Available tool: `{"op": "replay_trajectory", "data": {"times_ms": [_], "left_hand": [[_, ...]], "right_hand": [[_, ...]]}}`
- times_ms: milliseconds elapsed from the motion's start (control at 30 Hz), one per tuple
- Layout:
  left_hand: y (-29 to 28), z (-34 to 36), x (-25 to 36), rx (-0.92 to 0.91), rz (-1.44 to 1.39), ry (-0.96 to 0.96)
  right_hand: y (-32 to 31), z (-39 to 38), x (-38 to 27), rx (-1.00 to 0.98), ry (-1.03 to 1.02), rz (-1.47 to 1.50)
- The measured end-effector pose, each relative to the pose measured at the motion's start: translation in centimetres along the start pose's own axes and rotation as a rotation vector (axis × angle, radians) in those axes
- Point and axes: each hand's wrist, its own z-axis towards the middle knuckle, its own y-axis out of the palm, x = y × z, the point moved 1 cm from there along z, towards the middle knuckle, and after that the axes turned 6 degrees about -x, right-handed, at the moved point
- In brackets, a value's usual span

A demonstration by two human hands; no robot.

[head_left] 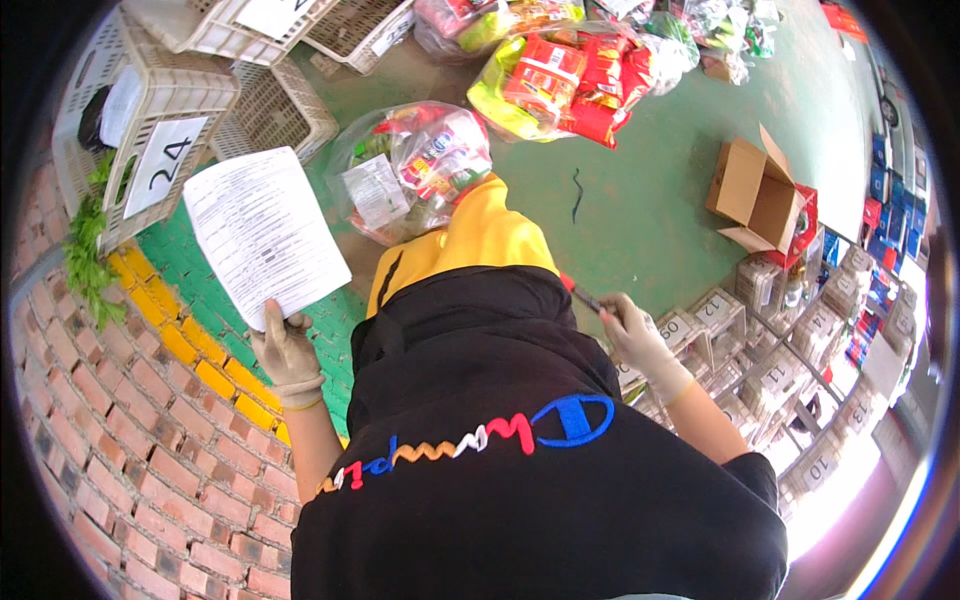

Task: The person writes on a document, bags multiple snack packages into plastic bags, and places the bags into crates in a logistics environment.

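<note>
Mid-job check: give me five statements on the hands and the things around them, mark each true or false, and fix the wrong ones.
1. The left hand holds printed paper. True.
2. The right hand is empty. False: it holds a slim pen-like object.
3. Both hands wear pale gloves. True.
4. An open cardboard box is to the left of the printed paper. False: it is well to the right of the paper.
5. A filled clear plastic bag lies on the green floor. True.
</note>
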Motion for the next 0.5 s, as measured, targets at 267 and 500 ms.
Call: {"op": "replay_trajectory", "data": {"times_ms": [267,500], "left_hand": [[1.5,0.8,-1.6,-0.100,-0.044,-0.077],[4.1,1.1,-0.6,-0.198,0.216,-0.028]], "right_hand": [[4.4,8.4,0.0,0.262,-0.238,-0.335],[3.5,7.5,-5.0,-0.036,-0.067,0.031]]}}
